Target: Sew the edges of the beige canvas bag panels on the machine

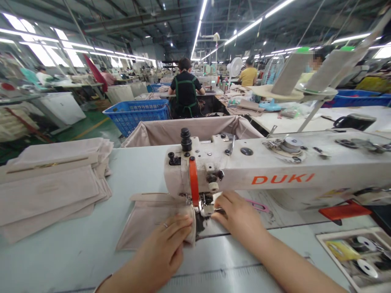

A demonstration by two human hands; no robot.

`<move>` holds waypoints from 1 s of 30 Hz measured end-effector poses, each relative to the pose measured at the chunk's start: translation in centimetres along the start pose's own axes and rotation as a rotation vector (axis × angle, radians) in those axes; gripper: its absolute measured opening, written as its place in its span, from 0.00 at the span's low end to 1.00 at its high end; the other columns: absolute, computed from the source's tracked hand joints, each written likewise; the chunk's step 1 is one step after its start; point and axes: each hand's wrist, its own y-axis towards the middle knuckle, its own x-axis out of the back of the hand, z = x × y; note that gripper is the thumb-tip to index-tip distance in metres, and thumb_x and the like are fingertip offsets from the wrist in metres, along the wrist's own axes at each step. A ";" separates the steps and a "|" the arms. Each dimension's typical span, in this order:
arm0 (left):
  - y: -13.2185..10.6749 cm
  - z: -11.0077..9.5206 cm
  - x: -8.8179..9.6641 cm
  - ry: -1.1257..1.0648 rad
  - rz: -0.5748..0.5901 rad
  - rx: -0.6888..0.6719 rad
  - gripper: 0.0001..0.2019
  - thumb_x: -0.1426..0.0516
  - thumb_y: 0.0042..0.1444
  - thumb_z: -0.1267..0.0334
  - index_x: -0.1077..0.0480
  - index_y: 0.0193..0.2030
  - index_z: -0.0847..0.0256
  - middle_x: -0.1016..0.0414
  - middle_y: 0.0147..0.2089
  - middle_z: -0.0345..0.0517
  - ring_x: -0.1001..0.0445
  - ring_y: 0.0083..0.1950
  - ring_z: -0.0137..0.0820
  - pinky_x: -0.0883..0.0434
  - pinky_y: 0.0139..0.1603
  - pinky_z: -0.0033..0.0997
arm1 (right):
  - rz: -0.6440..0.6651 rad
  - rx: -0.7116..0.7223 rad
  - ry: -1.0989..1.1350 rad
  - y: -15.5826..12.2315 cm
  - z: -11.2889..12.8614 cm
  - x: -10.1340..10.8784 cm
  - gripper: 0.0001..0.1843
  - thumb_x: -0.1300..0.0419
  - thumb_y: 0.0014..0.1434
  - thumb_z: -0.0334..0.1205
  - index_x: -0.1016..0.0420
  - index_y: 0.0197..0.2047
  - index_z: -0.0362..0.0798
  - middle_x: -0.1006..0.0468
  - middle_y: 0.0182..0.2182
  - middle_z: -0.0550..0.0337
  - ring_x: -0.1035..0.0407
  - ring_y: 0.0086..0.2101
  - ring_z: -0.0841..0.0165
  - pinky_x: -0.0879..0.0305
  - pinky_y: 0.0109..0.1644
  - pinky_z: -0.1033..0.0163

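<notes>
A beige fabric piece [143, 224], seemingly a flat pouch with a zip strip along its far edge, lies on the table with its right edge by the needle area. My left hand [166, 248], a ring on one finger, rests on it with fingers stretched flat. The white sewing machine [226, 162] has an orange guard [193, 181] at its head, above the presser foot [205, 209]. Just right of the foot, my right hand [241, 219] has thumb and forefinger drawn together at a small metal part; what lies between them is hidden.
Stacked beige fabric pieces [55, 183] lie at left. A fabric-lined bin [195, 126] stands behind the table, a blue basket [137, 116] beyond. Pink snips [258, 205] lie under the machine arm. A bobbin tray [351, 270] sits front right. A person [185, 87] sits ahead.
</notes>
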 end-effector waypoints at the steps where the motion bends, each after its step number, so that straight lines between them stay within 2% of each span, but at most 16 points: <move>1: 0.2 -0.1 -0.2 0.011 -0.024 0.018 0.26 0.49 0.56 0.77 0.33 0.62 0.63 0.26 0.62 0.53 0.27 0.62 0.41 0.27 0.64 0.45 | -0.038 -0.015 -0.008 0.2 0.5 -0.7 0.04 0.36 0.61 0.31 0.27 0.38 0.45 0.26 0.38 0.52 0.32 0.40 0.57 0.33 0.44 0.53; 2: 0.3 -0.1 -0.3 0.024 -0.037 0.026 0.25 0.49 0.57 0.77 0.32 0.62 0.62 0.25 0.61 0.52 0.26 0.61 0.41 0.26 0.63 0.45 | -0.052 0.010 0.001 0.2 1.1 -1.1 0.04 0.36 0.63 0.33 0.28 0.37 0.45 0.26 0.36 0.53 0.33 0.39 0.58 0.33 0.43 0.53; 4: 0.5 0.0 -0.4 0.057 -0.049 -0.003 0.24 0.49 0.60 0.77 0.33 0.62 0.61 0.25 0.61 0.51 0.26 0.61 0.39 0.25 0.62 0.41 | -0.006 0.169 0.083 -0.3 2.4 -1.4 0.05 0.39 0.66 0.37 0.28 0.36 0.47 0.25 0.36 0.54 0.32 0.39 0.60 0.34 0.44 0.55; 6: 0.5 0.2 -0.5 0.080 -0.040 -0.050 0.24 0.51 0.63 0.79 0.34 0.64 0.60 0.26 0.62 0.50 0.28 0.63 0.36 0.27 0.64 0.38 | 0.062 0.350 0.201 -1.1 3.4 -1.2 0.05 0.42 0.69 0.38 0.26 0.41 0.48 0.24 0.38 0.57 0.31 0.40 0.62 0.34 0.46 0.57; 8: 0.4 0.4 -0.7 0.095 0.006 -0.082 0.26 0.53 0.63 0.81 0.36 0.65 0.61 0.28 0.63 0.50 0.32 0.67 0.36 0.33 0.69 0.40 | 0.110 0.438 0.278 -1.8 3.9 -1.0 0.06 0.43 0.69 0.37 0.26 0.45 0.48 0.23 0.39 0.58 0.30 0.42 0.64 0.34 0.48 0.57; 11: 0.4 0.8 -1.0 0.103 0.110 -0.126 0.25 0.50 0.64 0.79 0.37 0.66 0.63 0.29 0.64 0.50 0.35 0.69 0.37 0.38 0.73 0.41 | 0.114 0.431 0.286 -2.0 4.2 -1.2 0.05 0.43 0.69 0.36 0.26 0.45 0.47 0.22 0.37 0.59 0.30 0.41 0.64 0.34 0.47 0.58; 14: 1.0 1.3 -0.9 0.089 0.141 -0.142 0.22 0.48 0.64 0.77 0.36 0.64 0.65 0.28 0.62 0.51 0.33 0.67 0.38 0.36 0.72 0.42 | 0.078 0.415 0.262 -1.6 4.2 -1.6 0.07 0.44 0.69 0.33 0.25 0.46 0.47 0.22 0.37 0.58 0.30 0.41 0.64 0.34 0.47 0.57; 20: 2.6 2.4 -0.2 0.000 -0.008 -0.126 0.17 0.52 0.67 0.78 0.30 0.56 0.62 0.23 0.56 0.47 0.26 0.60 0.33 0.29 0.66 0.36 | 0.069 0.367 0.254 -1.3 3.6 -1.8 0.08 0.45 0.68 0.31 0.24 0.44 0.48 0.22 0.38 0.57 0.30 0.41 0.64 0.34 0.47 0.57; 23: 2.3 2.7 -0.2 -0.040 -0.042 -0.052 0.16 0.52 0.70 0.73 0.30 0.57 0.59 0.23 0.57 0.43 0.25 0.58 0.33 0.27 0.63 0.34 | 0.067 0.358 0.319 -1.2 3.2 -1.2 0.08 0.45 0.68 0.31 0.24 0.42 0.48 0.22 0.37 0.58 0.30 0.40 0.65 0.34 0.46 0.57; 26: 1.4 2.7 -0.4 -0.047 -0.089 -0.041 0.16 0.52 0.70 0.73 0.32 0.59 0.58 0.24 0.57 0.47 0.25 0.57 0.34 0.25 0.59 0.35 | 0.015 0.329 0.323 -1.2 2.6 -0.1 0.09 0.46 0.68 0.32 0.23 0.42 0.48 0.22 0.36 0.56 0.30 0.39 0.64 0.33 0.46 0.56; 28: 1.0 2.5 -0.3 -0.047 -0.084 -0.069 0.18 0.53 0.68 0.76 0.30 0.57 0.57 0.26 0.57 0.49 0.26 0.57 0.35 0.24 0.57 0.35 | -0.057 0.253 0.233 -1.6 1.5 0.7 0.11 0.47 0.69 0.33 0.22 0.43 0.48 0.22 0.38 0.55 0.30 0.40 0.63 0.32 0.46 0.55; 30: 0.8 2.1 -0.1 -0.031 -0.046 -0.082 0.18 0.52 0.66 0.77 0.28 0.54 0.55 0.28 0.59 0.50 0.26 0.56 0.37 0.24 0.56 0.38 | -0.126 0.112 0.057 -2.4 -0.3 1.3 0.12 0.47 0.70 0.35 0.22 0.45 0.47 0.22 0.42 0.51 0.29 0.43 0.59 0.31 0.49 0.51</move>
